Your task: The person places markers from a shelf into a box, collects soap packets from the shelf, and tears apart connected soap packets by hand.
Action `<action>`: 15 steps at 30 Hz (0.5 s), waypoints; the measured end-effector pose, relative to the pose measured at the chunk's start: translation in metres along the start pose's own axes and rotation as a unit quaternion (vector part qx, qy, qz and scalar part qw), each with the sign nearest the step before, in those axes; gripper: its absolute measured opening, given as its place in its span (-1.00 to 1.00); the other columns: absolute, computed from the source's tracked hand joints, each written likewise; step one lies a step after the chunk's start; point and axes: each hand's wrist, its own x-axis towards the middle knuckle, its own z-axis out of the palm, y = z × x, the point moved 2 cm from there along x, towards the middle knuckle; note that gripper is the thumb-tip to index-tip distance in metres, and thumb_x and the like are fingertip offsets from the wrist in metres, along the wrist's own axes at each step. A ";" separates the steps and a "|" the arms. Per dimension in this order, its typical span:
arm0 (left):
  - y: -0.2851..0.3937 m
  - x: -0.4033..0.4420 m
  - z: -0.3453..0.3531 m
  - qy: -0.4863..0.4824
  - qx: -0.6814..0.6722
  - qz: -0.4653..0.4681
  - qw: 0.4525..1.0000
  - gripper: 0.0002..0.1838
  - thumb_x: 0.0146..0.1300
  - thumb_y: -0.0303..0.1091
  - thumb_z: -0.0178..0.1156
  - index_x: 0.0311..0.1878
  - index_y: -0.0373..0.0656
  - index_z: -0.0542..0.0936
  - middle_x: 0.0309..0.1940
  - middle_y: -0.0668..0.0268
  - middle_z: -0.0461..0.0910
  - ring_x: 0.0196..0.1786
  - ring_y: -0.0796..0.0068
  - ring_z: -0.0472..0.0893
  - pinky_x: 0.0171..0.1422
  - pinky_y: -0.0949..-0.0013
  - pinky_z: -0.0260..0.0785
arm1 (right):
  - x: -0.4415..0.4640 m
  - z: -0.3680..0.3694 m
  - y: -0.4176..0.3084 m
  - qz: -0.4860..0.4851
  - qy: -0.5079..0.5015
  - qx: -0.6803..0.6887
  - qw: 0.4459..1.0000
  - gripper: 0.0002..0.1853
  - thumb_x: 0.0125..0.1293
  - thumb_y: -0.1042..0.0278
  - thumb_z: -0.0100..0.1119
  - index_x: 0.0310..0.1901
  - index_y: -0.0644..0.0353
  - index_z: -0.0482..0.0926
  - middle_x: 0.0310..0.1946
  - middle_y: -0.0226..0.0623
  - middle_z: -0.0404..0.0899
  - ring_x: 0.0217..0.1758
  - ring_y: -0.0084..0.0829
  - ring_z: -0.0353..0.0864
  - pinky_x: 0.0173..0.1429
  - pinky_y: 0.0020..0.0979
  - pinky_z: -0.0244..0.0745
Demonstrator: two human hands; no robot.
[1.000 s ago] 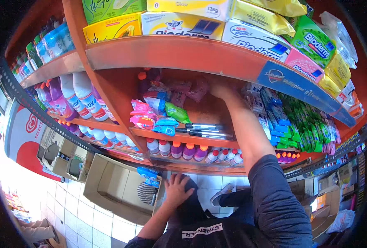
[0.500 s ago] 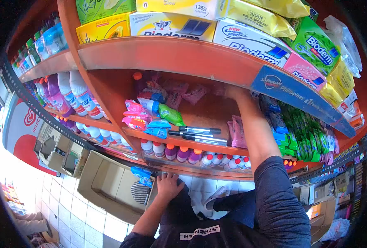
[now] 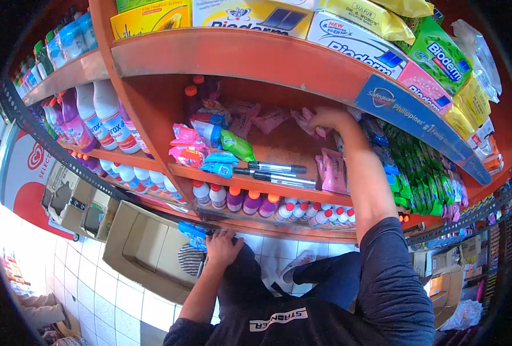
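My right hand (image 3: pixel 329 119) is inside the middle shelf, its fingers closed on a pink packet (image 3: pixel 309 122) near the back. Other pink packets (image 3: pixel 270 120) lie to its left, and a pink packet stack (image 3: pixel 332 171) stands at the shelf's front below my forearm. My left hand (image 3: pixel 222 248) rests on my knee with its fingers spread, holding nothing. Just left of it is a blue packet (image 3: pixel 193 234) at the edge of a cardboard box (image 3: pixel 126 245).
Pink, blue and green packets (image 3: pixel 237 145) and clear tubes with black ends (image 3: pixel 279 173) lie on the shelf. Green packets (image 3: pixel 431 179) fill its right side. Bottles (image 3: pixel 253 203) line the shelf below. A blue label strip (image 3: pixel 417 118) fronts the board above my right arm.
My right hand has come forward from under the upper board, with the pink packet now showing at its fingers. My left hand stays on the knee. The view has shifted slightly.
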 end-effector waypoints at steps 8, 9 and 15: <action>0.013 0.000 -0.003 0.009 -0.012 0.023 1.000 -0.54 0.13 0.10 0.11 -0.06 -0.02 0.62 -0.04 0.14 0.60 0.08 0.07 0.52 0.22 -0.09 0.17 | 0.013 0.010 0.008 0.094 0.024 0.013 0.995 -0.39 -0.02 0.14 0.29 0.10 0.21 0.48 0.12 -0.01 0.46 0.21 -0.19 0.44 0.30 -0.18 0.28; 0.014 -0.001 -0.006 -0.001 -0.018 0.020 1.000 -0.54 0.14 0.09 0.11 -0.05 -0.02 0.62 -0.01 0.14 0.58 0.10 0.05 0.51 0.24 -0.13 0.15 | 0.012 0.011 0.006 0.096 0.073 -0.070 0.990 -0.42 0.01 0.11 0.27 0.09 0.20 0.49 0.11 0.00 0.47 0.23 -0.18 0.42 0.32 -0.18 0.27; 0.005 -0.002 -0.005 -0.007 -0.036 0.011 0.999 -0.54 0.16 0.09 0.10 -0.01 -0.01 0.60 0.03 0.15 0.56 0.14 0.04 0.49 0.25 -0.17 0.13 | 0.060 0.048 0.048 0.070 0.209 -0.172 0.960 -0.26 0.04 0.06 0.28 0.29 0.08 0.34 0.34 -0.02 0.23 0.45 -0.09 0.12 0.48 -0.12 0.00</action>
